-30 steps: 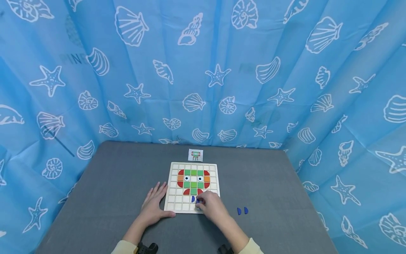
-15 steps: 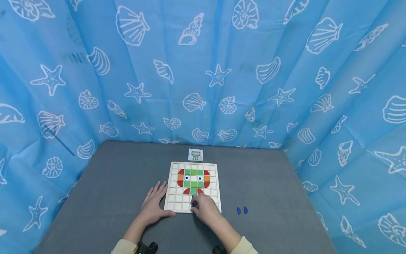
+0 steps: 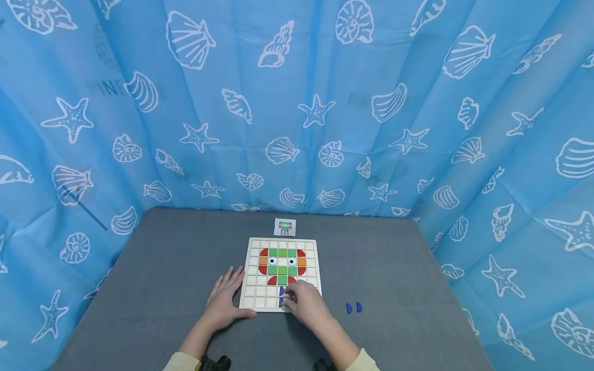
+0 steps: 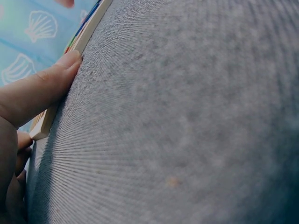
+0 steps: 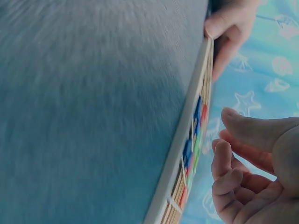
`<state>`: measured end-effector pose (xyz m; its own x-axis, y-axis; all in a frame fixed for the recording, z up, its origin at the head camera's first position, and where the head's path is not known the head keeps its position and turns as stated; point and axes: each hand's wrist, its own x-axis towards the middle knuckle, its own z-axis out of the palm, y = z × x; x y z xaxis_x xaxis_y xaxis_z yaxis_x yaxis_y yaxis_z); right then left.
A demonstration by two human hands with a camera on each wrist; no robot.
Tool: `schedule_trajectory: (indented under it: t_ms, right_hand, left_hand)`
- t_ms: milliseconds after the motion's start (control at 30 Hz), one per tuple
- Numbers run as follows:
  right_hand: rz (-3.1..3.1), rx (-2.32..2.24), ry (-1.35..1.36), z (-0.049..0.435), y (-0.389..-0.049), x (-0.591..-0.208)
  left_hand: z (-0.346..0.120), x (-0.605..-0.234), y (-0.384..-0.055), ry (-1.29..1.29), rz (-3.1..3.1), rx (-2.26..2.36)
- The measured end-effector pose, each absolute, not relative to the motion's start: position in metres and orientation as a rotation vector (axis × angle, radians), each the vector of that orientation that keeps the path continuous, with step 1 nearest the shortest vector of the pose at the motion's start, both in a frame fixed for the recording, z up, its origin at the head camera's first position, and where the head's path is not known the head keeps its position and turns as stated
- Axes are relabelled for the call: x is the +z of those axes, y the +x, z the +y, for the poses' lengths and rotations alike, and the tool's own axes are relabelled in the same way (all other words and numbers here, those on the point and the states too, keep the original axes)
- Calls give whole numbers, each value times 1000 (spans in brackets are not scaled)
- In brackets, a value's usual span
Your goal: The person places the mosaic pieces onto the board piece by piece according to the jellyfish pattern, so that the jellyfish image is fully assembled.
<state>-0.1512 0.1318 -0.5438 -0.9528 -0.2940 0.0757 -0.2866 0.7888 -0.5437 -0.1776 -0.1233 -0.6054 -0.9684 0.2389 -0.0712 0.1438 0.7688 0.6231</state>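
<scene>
A pale wooden grid board (image 3: 248,291) lies on the table, bearing a pattern of red, green and orange tiles with two eye tiles. My left hand (image 3: 224,300) rests with spread fingers at its left edge; the thumb (image 4: 70,60) touches the near edge. Over the lower right part of the board hovers my right hand (image 3: 303,303), thumb and fingers apart, nothing visible between them in the right wrist view. Beside its fingertips a blue tile (image 3: 281,291) lies on the board, with a second blue tile (image 3: 280,302) just below, partly hidden.
Two blue half-round tiles (image 3: 354,307) lie on the grey table (image 3: 385,268) to the right of the board. A small pattern card (image 3: 285,227) sits behind the board. A blue curtain (image 3: 297,113) with shell prints hangs around the table.
A second blue tile has gone from right of the first one to just below it. My right hand moved left over the board, then slightly back right. The left hand stays put.
</scene>
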Motion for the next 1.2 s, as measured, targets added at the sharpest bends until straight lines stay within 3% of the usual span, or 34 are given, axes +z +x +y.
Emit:
schedule_trajectory:
  t_ms: [933,1200]
  right_hand:
    - [2958,-802,110,272,-121,-534]
    - [2828,-845,144,295,-121,-548]
  left_hand:
    - [-122,-606,-177,307,2823,953]
    - [-122,-605,-177,293,2823,949]
